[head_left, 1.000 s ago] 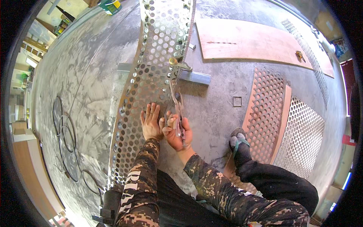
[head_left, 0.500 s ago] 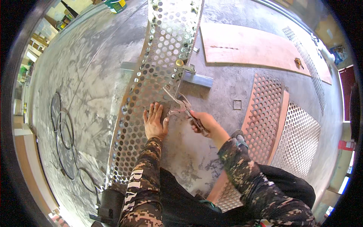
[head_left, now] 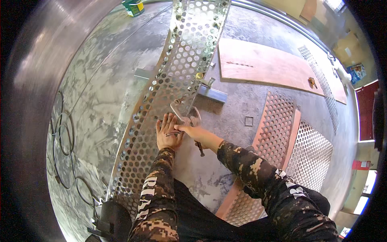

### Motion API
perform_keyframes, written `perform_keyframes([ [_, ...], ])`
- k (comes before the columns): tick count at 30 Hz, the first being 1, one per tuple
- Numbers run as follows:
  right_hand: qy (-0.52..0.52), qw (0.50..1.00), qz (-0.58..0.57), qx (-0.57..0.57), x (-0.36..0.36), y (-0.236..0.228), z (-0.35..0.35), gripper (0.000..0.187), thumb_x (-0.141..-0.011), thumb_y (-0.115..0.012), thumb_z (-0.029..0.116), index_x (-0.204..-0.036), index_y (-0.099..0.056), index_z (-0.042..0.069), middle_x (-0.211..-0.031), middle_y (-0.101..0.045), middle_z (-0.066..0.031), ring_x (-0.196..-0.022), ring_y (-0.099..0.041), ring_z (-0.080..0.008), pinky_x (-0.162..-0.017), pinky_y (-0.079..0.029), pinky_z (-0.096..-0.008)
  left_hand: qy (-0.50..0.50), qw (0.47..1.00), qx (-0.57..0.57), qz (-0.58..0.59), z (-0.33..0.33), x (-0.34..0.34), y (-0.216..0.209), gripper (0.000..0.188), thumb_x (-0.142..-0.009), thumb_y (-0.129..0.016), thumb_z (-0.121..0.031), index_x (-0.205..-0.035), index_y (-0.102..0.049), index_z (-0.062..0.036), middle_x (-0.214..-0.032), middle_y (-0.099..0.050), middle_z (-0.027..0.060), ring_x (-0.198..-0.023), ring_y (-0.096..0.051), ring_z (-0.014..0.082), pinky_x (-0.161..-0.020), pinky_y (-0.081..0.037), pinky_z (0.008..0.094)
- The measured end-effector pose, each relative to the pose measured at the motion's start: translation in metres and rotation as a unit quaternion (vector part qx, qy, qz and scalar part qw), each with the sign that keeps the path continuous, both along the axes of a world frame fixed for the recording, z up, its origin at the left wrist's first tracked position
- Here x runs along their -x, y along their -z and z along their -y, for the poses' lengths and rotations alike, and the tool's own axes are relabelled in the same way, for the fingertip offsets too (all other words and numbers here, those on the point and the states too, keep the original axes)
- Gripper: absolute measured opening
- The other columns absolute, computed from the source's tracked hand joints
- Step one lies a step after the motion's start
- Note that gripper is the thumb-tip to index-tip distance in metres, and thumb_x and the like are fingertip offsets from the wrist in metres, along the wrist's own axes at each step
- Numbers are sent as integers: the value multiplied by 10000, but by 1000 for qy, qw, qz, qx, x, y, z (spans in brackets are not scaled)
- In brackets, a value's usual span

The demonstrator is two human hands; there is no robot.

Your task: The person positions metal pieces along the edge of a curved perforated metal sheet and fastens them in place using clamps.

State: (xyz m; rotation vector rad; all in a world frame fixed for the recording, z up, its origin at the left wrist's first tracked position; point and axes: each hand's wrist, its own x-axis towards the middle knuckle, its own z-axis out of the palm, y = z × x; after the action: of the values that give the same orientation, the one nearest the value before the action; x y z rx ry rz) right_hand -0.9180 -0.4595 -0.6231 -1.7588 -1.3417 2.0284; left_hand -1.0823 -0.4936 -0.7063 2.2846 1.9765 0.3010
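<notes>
A long perforated metal sheet [head_left: 142, 141] runs away from me, raised on a square steel tube [head_left: 213, 95]. My left hand [head_left: 167, 136] lies flat on its right-hand side, fingers extended. My right hand [head_left: 196, 136] grips a locking C-clamp [head_left: 192, 117] by its handles, right beside the left hand. One curved jaw of this clamp reaches over the sheet's right edge; whether it bites on the metal, I cannot tell. Farther along that edge sits another clamp with a brass-coloured round end [head_left: 199, 76].
A plywood board [head_left: 258, 66] lies at the far right with an orange-and-black tool [head_left: 312, 82] on it. More perforated panels [head_left: 278, 117] rest on the concrete floor to my right. Black cable [head_left: 64, 137] loops on the left. A green bucket [head_left: 133, 7] stands far back.
My right hand has moved left and closer to my left hand, bringing the locking clamp over the sheet's edge. The left hand stays on the sheet. My view has shifted slightly.
</notes>
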Motion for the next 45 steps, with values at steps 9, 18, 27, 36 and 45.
perform_keyframes([
  [9, 30, 998, 12, 56, -30, -3, -22, 431, -729, -598, 494, -912, -572, 105, -568, -404, -68, -449, -373, -186, -426, -260, -362, -29, 998, 13, 59, 2, -6, -11, 598, -832, -572, -358, -1359, -480, -90, -1478, -405, 88, -1408, -302, 254, -1168, -145, 485],
  [18, -246, 958, -12, -149, -75, 7, -62, 432, -754, -556, 473, -989, -655, 124, -865, -651, -88, -723, -564, -230, -607, -455, -374, -31, 997, -7, 63, 2, -4, -12, 562, -843, -573, -350, -1330, -507, -78, -1454, -436, 98, -1401, -316, 252, -1163, -156, 488],
  [27, -265, 940, 181, -115, -58, 2, -56, 523, -716, -549, 423, -1047, -683, 41, -1137, -641, -219, -1004, -641, -339, -868, -499, -412, -16, 997, -21, 74, -2, -8, -5, 513, -839, -575, -325, -1266, -563, -39, -1444, -446, 122, -1402, -317, 255, -1161, -156, 489],
  [36, -176, 951, 230, -112, -46, -2, -17, 1027, -686, -640, 510, -1456, -211, -17, -1327, -414, -348, -1228, -413, -524, -981, -343, -597, 0, 999, -18, 38, -4, -8, 4, 554, -805, -589, -307, -1263, -548, 2, -1427, -446, 185, -1396, -324, 297, -1147, -160, 510],
  [45, -203, 968, 141, -47, -70, -17, -68, 841, -699, -673, 321, -1398, -342, -8, -1293, -483, -313, -1230, -449, -485, -1000, -318, -617, -9, 999, -27, 33, 0, -8, 6, 494, -813, -604, -249, -1247, -563, -17, -1443, -425, 194, -1401, -302, 340, -1138, -151, 530],
])
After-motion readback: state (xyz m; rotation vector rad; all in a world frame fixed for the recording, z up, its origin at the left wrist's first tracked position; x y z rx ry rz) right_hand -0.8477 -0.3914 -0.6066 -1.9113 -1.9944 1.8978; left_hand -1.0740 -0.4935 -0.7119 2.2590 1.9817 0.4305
